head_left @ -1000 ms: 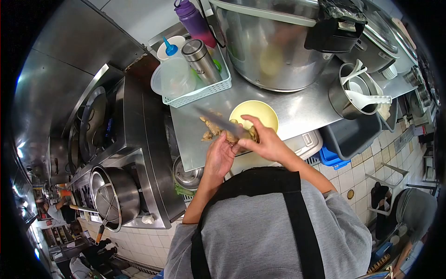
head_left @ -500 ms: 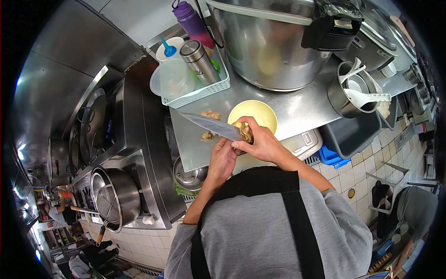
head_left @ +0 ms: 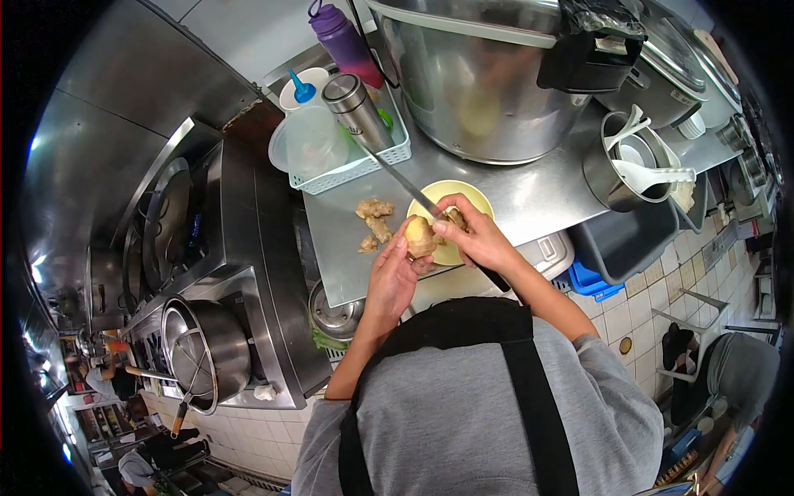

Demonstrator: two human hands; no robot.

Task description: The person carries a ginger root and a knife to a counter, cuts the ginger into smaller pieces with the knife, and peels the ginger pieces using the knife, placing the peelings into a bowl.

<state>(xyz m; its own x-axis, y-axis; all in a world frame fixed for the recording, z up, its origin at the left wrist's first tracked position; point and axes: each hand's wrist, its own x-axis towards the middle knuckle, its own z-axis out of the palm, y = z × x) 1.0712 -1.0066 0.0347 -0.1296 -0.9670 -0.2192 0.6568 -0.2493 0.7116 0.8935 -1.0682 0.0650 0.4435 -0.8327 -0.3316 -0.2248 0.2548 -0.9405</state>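
My left hand (head_left: 392,283) is closed around a partly peeled piece of ginger (head_left: 421,240), its pale yellow flesh showing at the top. In my right hand (head_left: 482,238) is a knife (head_left: 403,183), its blade pointing up and to the left and its black handle under the palm. Some brown ginger also shows by the right fingertips; whether it is held or in the bowl, I cannot tell. Below both hands stands a pale yellow bowl (head_left: 456,188), partly covered by them. Unpeeled ginger (head_left: 376,217) lies on the steel counter (head_left: 331,269) left of the bowl.
Behind the bowl is a large steel cooker (head_left: 488,99). A pale basket (head_left: 356,168) with a flask and a tub stands at the back left. On the right are a steel pot (head_left: 610,176) of ladles and a grey bin (head_left: 633,240). A stove (head_left: 248,331) adjoins on the left.
The knife has swung from pointing left across the ginger to pointing up-left, apart from my left hand. The hands have separated slightly, and the peeled face of the ginger now shows in my left hand.
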